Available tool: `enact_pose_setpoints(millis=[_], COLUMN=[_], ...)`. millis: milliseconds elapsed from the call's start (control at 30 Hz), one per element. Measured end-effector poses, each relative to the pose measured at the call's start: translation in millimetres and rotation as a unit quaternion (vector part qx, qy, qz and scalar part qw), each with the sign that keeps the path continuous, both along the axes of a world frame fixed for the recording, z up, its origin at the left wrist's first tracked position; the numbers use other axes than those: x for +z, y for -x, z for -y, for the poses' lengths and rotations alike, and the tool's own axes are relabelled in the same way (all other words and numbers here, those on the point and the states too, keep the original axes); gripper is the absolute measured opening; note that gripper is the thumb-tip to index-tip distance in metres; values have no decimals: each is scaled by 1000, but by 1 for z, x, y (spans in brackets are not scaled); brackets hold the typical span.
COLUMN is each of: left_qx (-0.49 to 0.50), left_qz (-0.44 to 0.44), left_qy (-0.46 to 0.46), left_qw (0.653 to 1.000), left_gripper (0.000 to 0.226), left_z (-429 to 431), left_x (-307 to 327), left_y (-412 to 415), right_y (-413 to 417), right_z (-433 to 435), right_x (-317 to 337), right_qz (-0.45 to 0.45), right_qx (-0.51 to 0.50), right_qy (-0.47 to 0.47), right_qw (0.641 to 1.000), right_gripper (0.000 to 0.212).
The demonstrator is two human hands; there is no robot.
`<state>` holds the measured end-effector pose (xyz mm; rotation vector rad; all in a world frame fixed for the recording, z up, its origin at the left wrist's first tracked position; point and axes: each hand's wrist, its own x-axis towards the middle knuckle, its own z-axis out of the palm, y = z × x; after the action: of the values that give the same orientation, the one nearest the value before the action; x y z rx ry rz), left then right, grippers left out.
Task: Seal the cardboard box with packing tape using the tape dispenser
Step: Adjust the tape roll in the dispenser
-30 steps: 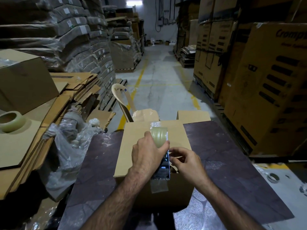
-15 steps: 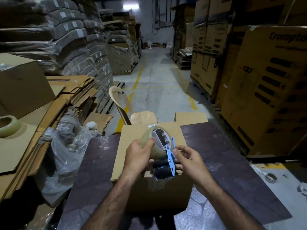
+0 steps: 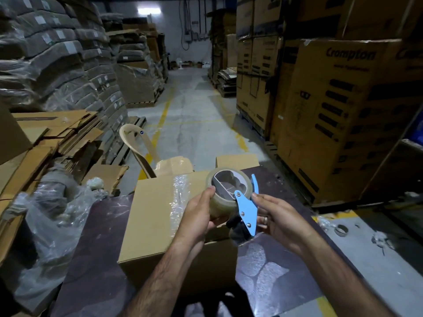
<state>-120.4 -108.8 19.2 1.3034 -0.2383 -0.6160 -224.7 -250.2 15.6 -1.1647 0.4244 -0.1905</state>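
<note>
Big stacks of brown boxes and grey wrapped bundles stand on both sides of a long warehouse aisle with yellow lines on the floor. Close by, a dark table (image 3: pixel 286 282) holds the cardboard box (image 3: pixel 155 216). A shiny strip of clear tape (image 3: pixel 180 202) runs along the middle of its top.

Both hands hold the tape dispenser (image 3: pixel 246 211) up in the air, just above the near right part of the box and not touching it. The left hand (image 3: pixel 199 216) wraps around the tape roll (image 3: pixel 225 193). The right hand (image 3: pixel 274 218) grips the blue side plate from the other side, fingers curled on it.

What could go wrong? The loose end of the tape could stick back onto the roll, and then it is hard to find. It could also fold and stick to itself. The cutter is probably sharp, so fingers near it could get nicked. I cannot see the cutter or the loose end.

The roll is round, smooth and see-through. The plate is flat, hard and pointed like a teardrop, with small screws. The box is stiff, dull and square-edged. The table looks smooth and a bit glossy.
</note>
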Motion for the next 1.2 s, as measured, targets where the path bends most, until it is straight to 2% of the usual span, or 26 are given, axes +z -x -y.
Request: enact_pose_setpoints(millis=[200,433,533,667,967,1200], left_qx=[-45,-87,-93,-54,-7,8], left_qz=[-9,-65,-75,-74,-111,-71], left_qy=[36,38,3,-78,-155,-249], left_qw=[998,993,993,993,982,966], left_gripper=[26,29,30,27,28,33], left_z=[42,89,100,110,132,142], left_x=[-7,-28,-42,-63,-130,-183], left_y=[22,46,52,57,41,30], right_y=[29,52,58,59,37,27], right_z=[33,66,79,95,122,135], right_x=[9,-1,-12,-32,-104,-159], right_qz=[33,0,-8,-31,-121,-145], right_qx=[-57,-112,-116,-107,-84,-52], right_qy=[31,40,27,18,9,-26], right_qw=[997,993,993,994,989,988], right_gripper=[35,35,35,31,30,18])
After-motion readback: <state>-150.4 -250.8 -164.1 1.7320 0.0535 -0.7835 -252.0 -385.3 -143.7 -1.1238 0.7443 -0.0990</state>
